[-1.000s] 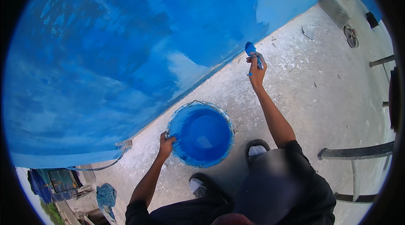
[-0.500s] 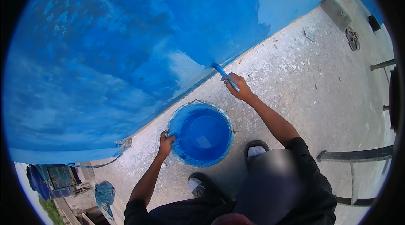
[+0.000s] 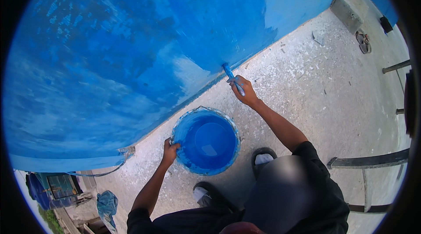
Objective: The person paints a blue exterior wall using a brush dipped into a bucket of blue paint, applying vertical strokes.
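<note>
My right hand (image 3: 244,90) is closed round the handle of a paintbrush (image 3: 231,74) smeared with blue. Its bristle end meets the lower part of the wall (image 3: 210,19), close above the floor. Fresh darker blue covers much of that wall, with a paler patch left of the brush. My left hand (image 3: 170,151) grips the left rim of a bucket (image 3: 226,163), thumb inside and fingers hidden outside. Blue paint (image 3: 212,135) lies in the bucket, and its rim is crusted with splashes. The bucket stands upright on the floor, in front of my feet.
Paint flecks dot the concrete floor (image 3: 307,102). Black metal bars (image 3: 372,161) jut in at the right. Sandals (image 3: 363,43) lie near a concrete step (image 3: 346,13) at the far right. A cable (image 3: 101,174) and a crumpled blue-green cloth (image 3: 107,203) are at the lower left.
The brush has shifted slightly upward along the wall and its handle stands steeper. My left hand still holds the bucket rim. The whole view has moved a little.
</note>
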A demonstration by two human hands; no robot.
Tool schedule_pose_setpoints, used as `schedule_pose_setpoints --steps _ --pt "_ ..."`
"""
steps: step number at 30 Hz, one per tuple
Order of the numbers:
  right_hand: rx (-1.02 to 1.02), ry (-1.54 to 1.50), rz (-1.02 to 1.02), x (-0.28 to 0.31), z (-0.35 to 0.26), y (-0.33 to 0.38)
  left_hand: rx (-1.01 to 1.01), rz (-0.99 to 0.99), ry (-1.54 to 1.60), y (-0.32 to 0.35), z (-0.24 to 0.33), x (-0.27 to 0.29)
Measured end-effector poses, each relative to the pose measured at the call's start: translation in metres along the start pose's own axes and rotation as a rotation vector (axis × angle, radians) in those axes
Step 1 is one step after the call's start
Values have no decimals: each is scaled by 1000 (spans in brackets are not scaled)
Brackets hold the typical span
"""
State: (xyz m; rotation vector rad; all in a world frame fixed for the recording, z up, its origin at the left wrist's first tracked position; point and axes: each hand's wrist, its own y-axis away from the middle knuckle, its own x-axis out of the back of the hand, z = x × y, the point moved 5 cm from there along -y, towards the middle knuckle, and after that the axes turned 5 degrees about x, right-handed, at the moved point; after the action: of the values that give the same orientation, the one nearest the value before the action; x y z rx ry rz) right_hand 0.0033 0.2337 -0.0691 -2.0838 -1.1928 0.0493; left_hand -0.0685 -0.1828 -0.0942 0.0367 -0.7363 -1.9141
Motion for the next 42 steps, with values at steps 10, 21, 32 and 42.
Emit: schedule_pose_setpoints --steps 10,21,32,42 --pt "53 3 45 8 6 3 -42 17 41 6 6 -2" --pt "-64 37 388 45 17 -17 -18 2 47 2 1 -2" --pt "84 -80 146 9 -28 -12 -78 21 43 3 -1 -1" --pt "-203 -62 527 68 28 -25 -47 9 0 4 7 -4"
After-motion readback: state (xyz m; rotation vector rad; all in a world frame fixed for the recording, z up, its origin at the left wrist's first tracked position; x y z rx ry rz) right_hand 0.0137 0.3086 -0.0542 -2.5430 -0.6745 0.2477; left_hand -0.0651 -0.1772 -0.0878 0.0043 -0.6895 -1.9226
